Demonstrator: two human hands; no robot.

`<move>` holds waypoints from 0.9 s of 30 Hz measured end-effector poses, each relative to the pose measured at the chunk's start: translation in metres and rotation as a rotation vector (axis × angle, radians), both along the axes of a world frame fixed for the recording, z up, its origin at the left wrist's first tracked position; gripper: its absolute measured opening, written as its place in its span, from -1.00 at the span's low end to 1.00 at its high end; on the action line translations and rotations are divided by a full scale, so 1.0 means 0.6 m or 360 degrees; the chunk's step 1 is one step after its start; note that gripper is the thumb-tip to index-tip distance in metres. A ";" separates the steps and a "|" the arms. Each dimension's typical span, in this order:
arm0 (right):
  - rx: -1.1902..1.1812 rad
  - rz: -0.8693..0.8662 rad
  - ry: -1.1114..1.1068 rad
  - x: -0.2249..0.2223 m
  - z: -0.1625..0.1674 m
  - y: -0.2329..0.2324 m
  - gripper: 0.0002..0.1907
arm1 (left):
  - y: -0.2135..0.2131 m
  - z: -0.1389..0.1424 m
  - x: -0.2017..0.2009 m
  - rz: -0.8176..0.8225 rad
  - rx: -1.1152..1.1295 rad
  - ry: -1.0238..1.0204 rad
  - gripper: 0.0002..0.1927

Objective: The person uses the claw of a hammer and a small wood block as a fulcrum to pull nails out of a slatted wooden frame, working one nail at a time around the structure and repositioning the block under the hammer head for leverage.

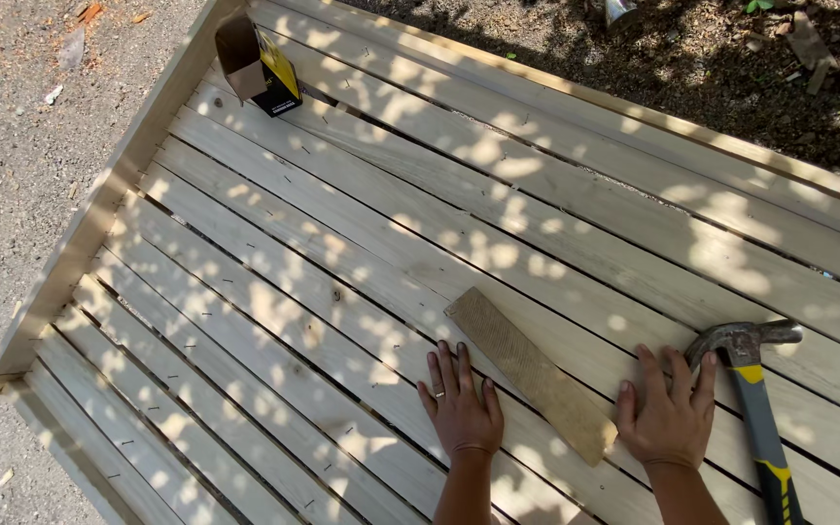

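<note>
**Both hands flat on the slatted panel, wood strip between them**

The left hand [461,403] lies palm down, fingers spread wide and holding nothing. The right hand [671,413] also rests flat, fingers spread, empty. Between the two sets of fingers a short rough wood strip [531,373] lies slanted across the pale slatted panel [362,253]. Just beyond the right fingertips sits a claw hammer [752,389], head touching the boards. Far up-left of the fingers stands an open cardboard box [259,64].

both hands lie flat, palms down, fingers spread: left hand [461,408] beside right hand [671,416].
</note>
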State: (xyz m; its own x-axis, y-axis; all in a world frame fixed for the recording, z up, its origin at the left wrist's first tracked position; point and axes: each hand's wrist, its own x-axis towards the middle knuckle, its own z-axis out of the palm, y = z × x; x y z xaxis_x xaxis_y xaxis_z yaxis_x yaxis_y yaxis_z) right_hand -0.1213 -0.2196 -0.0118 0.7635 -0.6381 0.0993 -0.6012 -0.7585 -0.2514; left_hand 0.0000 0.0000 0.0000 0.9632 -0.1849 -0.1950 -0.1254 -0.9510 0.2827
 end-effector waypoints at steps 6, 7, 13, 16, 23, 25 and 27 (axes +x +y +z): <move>-0.0028 0.0055 -0.0058 0.002 0.013 -0.007 -0.45 | -0.004 0.009 0.000 0.0035 -0.0051 -0.0014 -0.29; -0.0012 0.0058 -0.0069 0.000 0.014 -0.004 -0.46 | -0.003 0.011 0.000 0.0035 -0.0059 -0.0019 -0.29; -0.0009 0.0094 -0.0072 0.001 0.024 -0.007 -0.47 | -0.003 0.015 -0.002 0.0040 -0.0057 -0.0100 -0.31; -0.0014 0.0113 -0.0104 0.004 0.034 -0.007 -0.48 | -0.002 0.018 0.001 0.0021 -0.0043 -0.0092 -0.30; -0.0015 0.0149 -0.0038 0.005 0.048 -0.003 -0.47 | 0.002 0.030 0.004 0.0013 -0.0029 -0.0091 -0.32; 0.0007 0.0157 -0.0078 0.009 0.051 -0.002 -0.47 | 0.007 0.032 0.006 0.0006 -0.0030 -0.0096 -0.32; 0.0028 0.0168 -0.0094 0.012 0.061 -0.007 -0.46 | 0.002 0.032 0.001 0.0012 -0.0045 -0.0087 -0.31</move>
